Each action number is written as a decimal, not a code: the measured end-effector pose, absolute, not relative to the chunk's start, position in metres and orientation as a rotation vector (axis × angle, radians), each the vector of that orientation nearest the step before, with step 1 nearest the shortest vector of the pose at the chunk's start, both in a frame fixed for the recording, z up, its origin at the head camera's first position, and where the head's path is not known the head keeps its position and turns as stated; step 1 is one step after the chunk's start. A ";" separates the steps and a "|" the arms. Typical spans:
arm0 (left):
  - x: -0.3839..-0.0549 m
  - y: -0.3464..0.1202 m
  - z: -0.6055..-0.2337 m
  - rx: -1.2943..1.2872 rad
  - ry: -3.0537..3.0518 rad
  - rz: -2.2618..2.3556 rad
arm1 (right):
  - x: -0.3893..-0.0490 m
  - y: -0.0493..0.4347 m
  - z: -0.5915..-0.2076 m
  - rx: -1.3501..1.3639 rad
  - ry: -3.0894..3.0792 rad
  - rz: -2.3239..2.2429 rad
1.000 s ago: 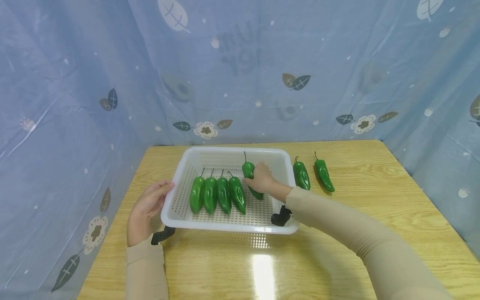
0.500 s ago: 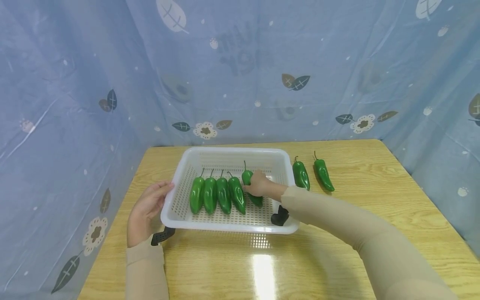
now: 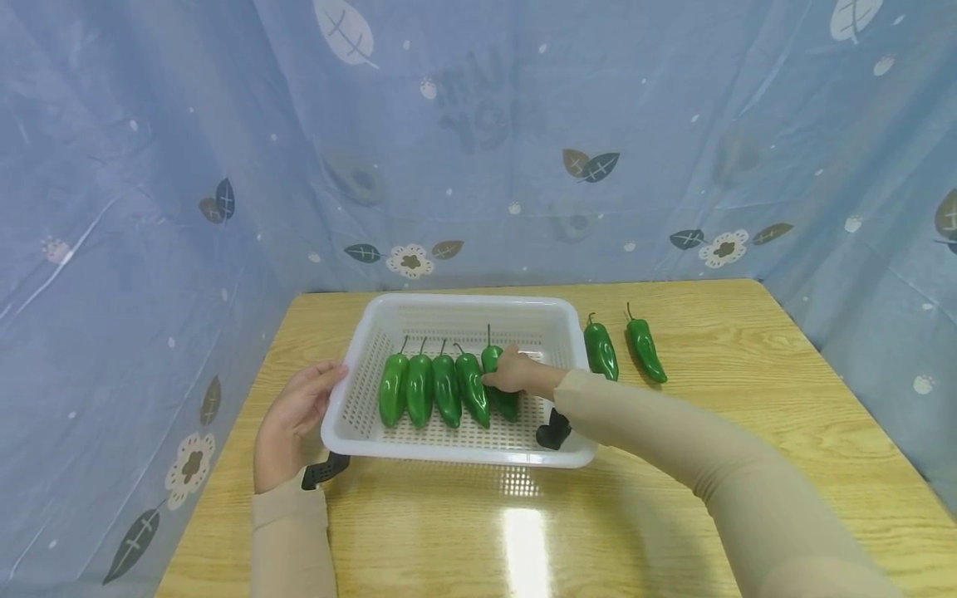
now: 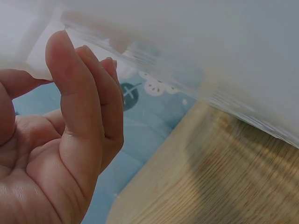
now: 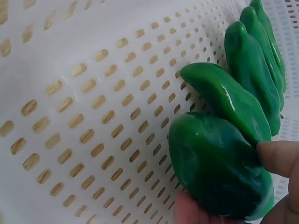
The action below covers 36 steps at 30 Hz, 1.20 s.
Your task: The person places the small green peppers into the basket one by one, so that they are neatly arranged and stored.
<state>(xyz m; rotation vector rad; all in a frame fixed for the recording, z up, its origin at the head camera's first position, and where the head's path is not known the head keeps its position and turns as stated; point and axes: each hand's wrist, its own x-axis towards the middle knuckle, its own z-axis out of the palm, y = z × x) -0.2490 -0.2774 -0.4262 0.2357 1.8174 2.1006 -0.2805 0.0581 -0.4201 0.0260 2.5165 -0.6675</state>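
My left hand (image 3: 295, 403) pinches the left rim of a white perforated plastic basket (image 3: 449, 453), thumb and fingertips on its edge in the left wrist view. Inside the basket, my right hand (image 3: 516, 371) holds a glossy green chili pepper (image 3: 506, 405) by its sides, stem pointing away from me. The right wrist view shows this held pepper (image 5: 212, 163) low over the slotted basket floor, against a neighbouring pepper (image 5: 229, 100). Several more green peppers (image 3: 419, 389) lie side by side in a row to its left. Part of the held pepper is hidden by my fingers.
Two green peppers, one (image 3: 601, 350) close by the basket's right wall and another (image 3: 646, 349) farther right, lie on the wooden table (image 3: 748, 374). A blue patterned curtain (image 3: 478, 166) surrounds the table's back and sides. Black wrist-camera mounts (image 3: 555, 430) show by both wrists.
My right hand has lowered the pepper toward me and slightly left, bringing it beside the row in the basket. My left hand has stayed on the rim.
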 end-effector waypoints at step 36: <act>-0.247 -0.277 -0.423 0.260 1.820 2.097 | -0.280 0.051 -0.417 0.165 2.420 -0.753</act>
